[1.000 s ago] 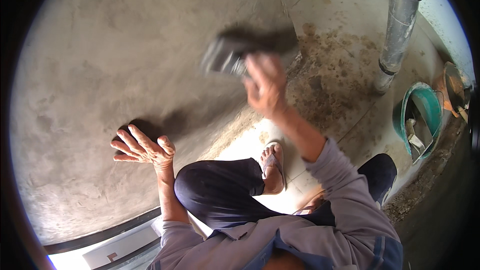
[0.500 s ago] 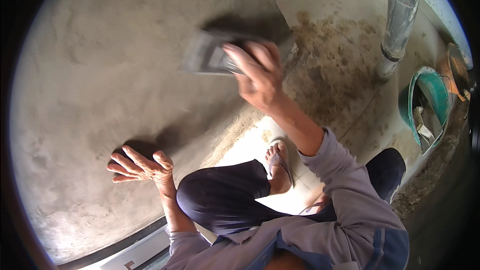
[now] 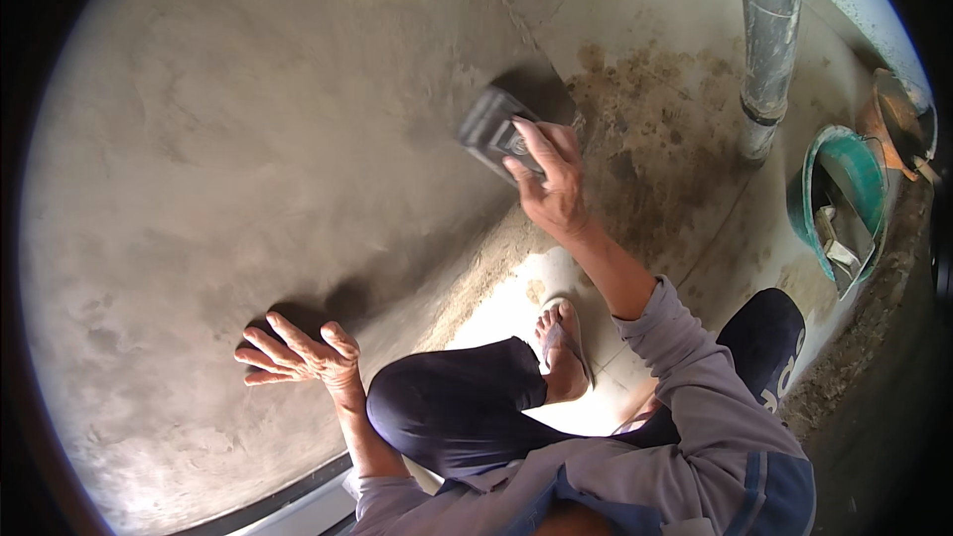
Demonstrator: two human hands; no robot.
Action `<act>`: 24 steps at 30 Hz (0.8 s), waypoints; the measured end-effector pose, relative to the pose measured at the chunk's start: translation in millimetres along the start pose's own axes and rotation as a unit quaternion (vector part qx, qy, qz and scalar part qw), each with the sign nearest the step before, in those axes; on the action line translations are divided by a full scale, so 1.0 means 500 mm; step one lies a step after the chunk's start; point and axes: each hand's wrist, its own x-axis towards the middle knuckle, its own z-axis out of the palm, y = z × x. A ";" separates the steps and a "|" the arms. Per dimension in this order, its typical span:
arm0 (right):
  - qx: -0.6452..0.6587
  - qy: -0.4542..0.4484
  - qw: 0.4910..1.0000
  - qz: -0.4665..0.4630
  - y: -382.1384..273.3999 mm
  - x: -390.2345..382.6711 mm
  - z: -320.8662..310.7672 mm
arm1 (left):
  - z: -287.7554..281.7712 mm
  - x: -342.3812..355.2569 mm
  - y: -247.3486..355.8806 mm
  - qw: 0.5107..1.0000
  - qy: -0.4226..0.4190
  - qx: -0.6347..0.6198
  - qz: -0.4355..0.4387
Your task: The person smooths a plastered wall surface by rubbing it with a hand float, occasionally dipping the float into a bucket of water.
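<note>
A dark rectangular plastering float (image 3: 499, 129) is in my right hand (image 3: 556, 184), whose fingers close round its grip. The float's face is toward the grey plastered wall (image 3: 268, 149), close to the plaster's lower right edge, and it looks slightly blurred. My left hand (image 3: 303, 352) has its fingers spread near the wall's lower left part, with a dark shadow beside it. Nothing is in that hand. Whether its fingertips press on the plaster I cannot tell.
A grey pipe (image 3: 769, 40) stands at the upper right. Beyond it are a green bucket (image 3: 809, 208) with tools inside and an orange container (image 3: 879, 124). Brown stains (image 3: 635, 129) mark the floor beside the wall's edge. My sandalled foot (image 3: 563, 347) is below the float.
My right hand has brought the float right and a little down, turning it to a steeper tilt. The left hand appears slightly lower and further right, as the whole view has shifted somewhat.
</note>
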 end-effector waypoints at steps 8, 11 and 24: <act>-0.004 -0.024 1.000 -0.011 -0.033 0.037 -0.008 | -0.005 -0.003 -0.004 1.000 -0.006 -0.012 -0.009; 0.002 -0.036 0.999 -0.006 -0.014 0.002 -0.022 | -0.010 -0.004 -0.005 1.000 0.002 -0.005 -0.001; -0.026 0.005 0.996 -0.090 -0.083 0.164 -0.016 | -0.010 -0.001 -0.004 1.000 0.012 -0.004 0.008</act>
